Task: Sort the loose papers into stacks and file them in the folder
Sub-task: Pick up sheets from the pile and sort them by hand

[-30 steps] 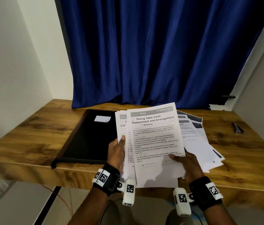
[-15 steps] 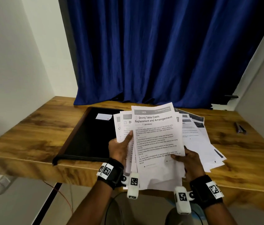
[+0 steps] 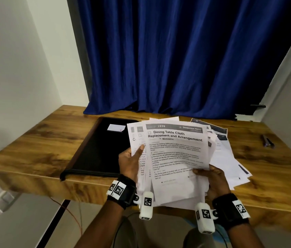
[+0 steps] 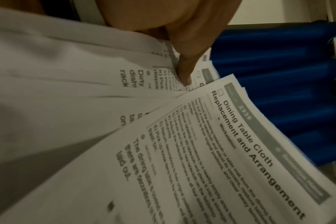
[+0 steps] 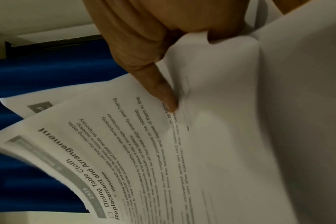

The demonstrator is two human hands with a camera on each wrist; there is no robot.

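I hold a fanned bundle of printed sheets (image 3: 175, 158) upright over the desk's front edge; the top sheet reads "Dining Table Cloth Replacement and Arrangement" (image 4: 246, 145) (image 5: 125, 159). My left hand (image 3: 132, 160) grips the left sheets, its thumb (image 4: 184, 66) pressed on their faces. My right hand (image 3: 211, 178) pinches the top sheets at their lower right, thumb (image 5: 165, 94) on the print. A black folder (image 3: 98, 149) lies open flat on the desk to the left. More loose papers (image 3: 230, 158) lie spread on the desk behind and right of the bundle.
The wooden desk (image 3: 33, 149) is closed in by white walls at both sides and a blue curtain (image 3: 177, 59) at the back. A small white card (image 3: 116, 127) lies on the folder. A dark pen-like object (image 3: 267, 141) rests at the far right.
The sheet on top of the bundle has changed: its header number now reads 2939. The left-hand sheets have fanned out further left, and the bundle sits a little lower and squarer.
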